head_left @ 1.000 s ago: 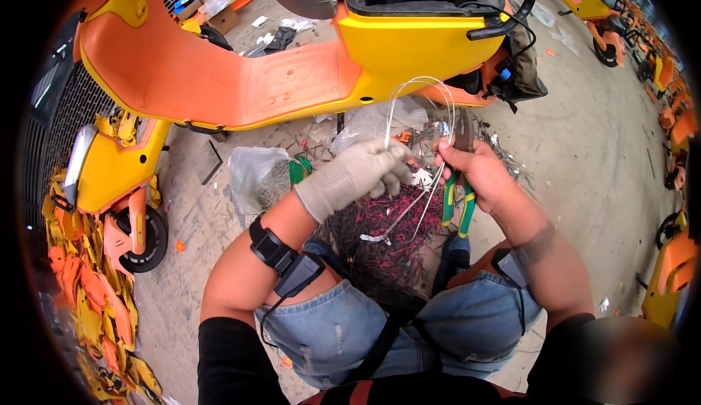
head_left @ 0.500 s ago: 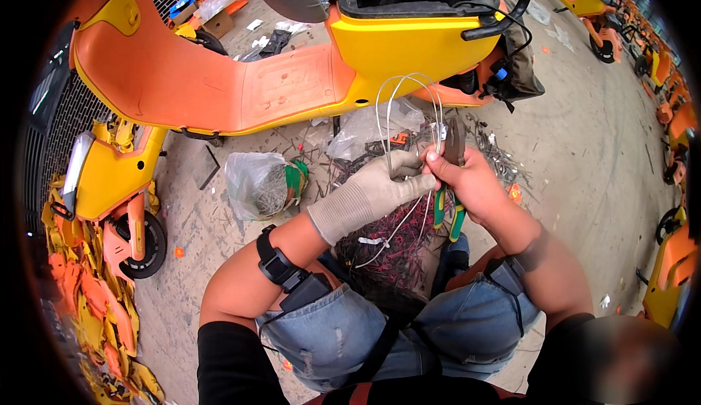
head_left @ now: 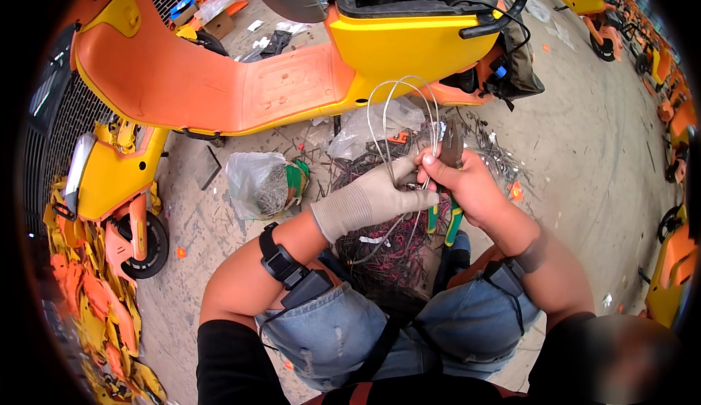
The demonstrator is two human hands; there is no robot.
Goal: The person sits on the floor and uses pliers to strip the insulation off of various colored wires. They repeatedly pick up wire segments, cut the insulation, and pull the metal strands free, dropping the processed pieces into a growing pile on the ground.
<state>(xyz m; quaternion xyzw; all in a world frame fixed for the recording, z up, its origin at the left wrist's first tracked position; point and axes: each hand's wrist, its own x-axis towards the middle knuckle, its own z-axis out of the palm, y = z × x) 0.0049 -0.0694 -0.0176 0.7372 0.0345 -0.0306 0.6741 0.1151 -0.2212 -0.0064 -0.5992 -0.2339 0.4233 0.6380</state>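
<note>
My left hand, in a beige knit work glove, is closed around a looped pale cable. The loops rise above both hands, and loose tails hang below the glove. My bare right hand holds a pair of pliers with green-and-yellow handles, jaws pointing up and away. Its thumb and fingertips also meet the cable strands right beside the glove. Below the hands lies a tangled heap of dark and red wires on the floor between my legs.
An orange-and-yellow scooter stands just ahead. A clear plastic bag of thin wire sits left of the heap, beside a green-marked container. Yellow and orange panels pile up at far left. More scooters line the right.
The cable loops have spread and shifted slightly left. My gloved hand has turned a little, its thumb now stretched more to the right. The pliers stay in my right hand.
</note>
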